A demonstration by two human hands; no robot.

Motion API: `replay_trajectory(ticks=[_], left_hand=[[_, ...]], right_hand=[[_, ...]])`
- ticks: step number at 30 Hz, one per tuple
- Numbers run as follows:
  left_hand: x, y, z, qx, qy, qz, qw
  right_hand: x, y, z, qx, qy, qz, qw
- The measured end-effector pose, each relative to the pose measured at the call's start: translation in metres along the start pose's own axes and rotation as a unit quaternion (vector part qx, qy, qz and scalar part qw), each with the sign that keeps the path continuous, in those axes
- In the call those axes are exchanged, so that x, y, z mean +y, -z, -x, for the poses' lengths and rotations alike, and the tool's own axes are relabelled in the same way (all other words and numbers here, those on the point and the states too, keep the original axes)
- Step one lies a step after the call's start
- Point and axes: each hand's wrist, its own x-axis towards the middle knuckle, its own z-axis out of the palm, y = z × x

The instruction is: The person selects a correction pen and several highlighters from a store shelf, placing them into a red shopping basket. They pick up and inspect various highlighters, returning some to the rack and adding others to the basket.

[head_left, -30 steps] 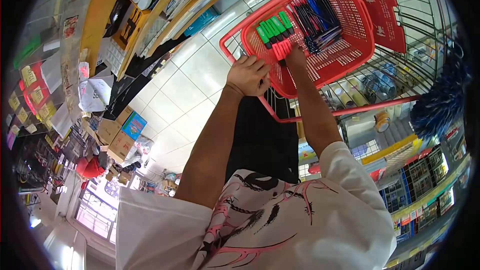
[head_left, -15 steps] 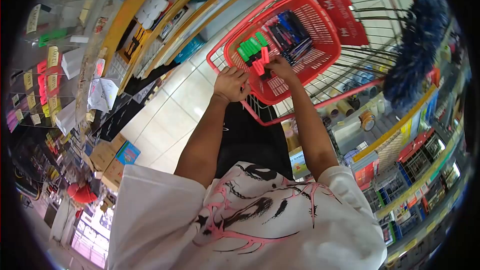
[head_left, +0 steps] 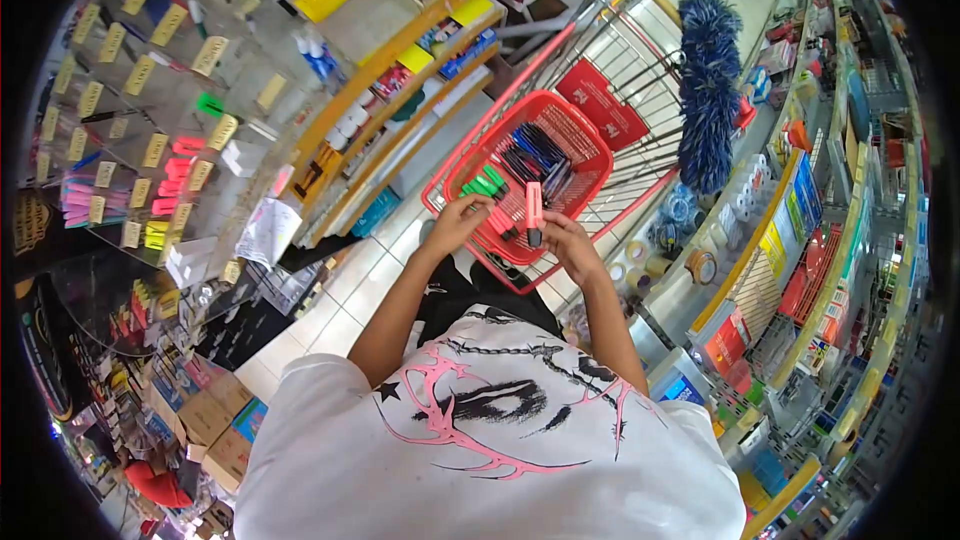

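Handling step, apparently: pink-and-black plastic highlighter (head_left: 533, 202) pinched in right hand (head_left: 572, 246), near frame centre, over red perforated plastic basket (head_left: 578, 134); cannot tell grip of left hand (head_left: 458, 228); probably calling for steady pinch next.

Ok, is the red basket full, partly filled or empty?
Partly filled: the red basket holds green highlighters and dark pens, with its bare sides showing around them.

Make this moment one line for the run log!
right hand: holds pink marker | left hand: near green markers, grip unclear | red basket: holds pens, markers
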Motion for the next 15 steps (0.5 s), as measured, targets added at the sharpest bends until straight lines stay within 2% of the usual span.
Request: replay_trajectory(ticks=[4,6,7,8,9,10,11,12,14,15], left_hand=[[0.05,0.016,0.035,-0.013,-0.048,0.012,0.999],[0.059,0.03,0.049,-0.016,-0.069,0.024,0.997],[0.051,0.043,0.052,0.01,-0.069,-0.032,0.997],[0.05,0.058,0.059,0.027,-0.076,-0.031,0.996],[0.048,0.069,0.065,0.046,-0.096,0.025,0.994],[0.046,0.079,0.071,0.062,-0.117,0.082,0.988],[0.057,0.091,0.084,0.076,-0.127,0.101,0.984],[0.067,0.103,0.097,0.087,-0.135,0.108,0.981],[0.084,0.129,0.123,0.124,-0.129,0.025,0.984],[0.091,0.141,0.136,0.129,-0.13,-0.005,0.983]], right_hand=[[0.003,-0.057,-0.002,-0.064,0.053,0.003,0.997],[0.0,-0.098,-0.004,-0.086,0.092,0.095,0.987],[0.001,-0.116,-0.008,-0.093,0.115,0.133,0.98],[0.001,-0.132,-0.012,-0.1,0.138,0.172,0.97],[-0.001,-0.147,-0.015,-0.113,0.138,0.183,0.967],[-0.005,-0.161,-0.017,-0.088,0.157,0.328,0.927],[-0.01,-0.175,-0.018,-0.059,0.174,0.466,0.865],[-0.014,-0.189,-0.019,-0.068,0.176,0.476,0.859],[-0.022,-0.224,-0.02,-0.093,0.294,0.373,0.875],[-0.029,-0.243,-0.019,-0.112,0.308,0.37,0.869]])
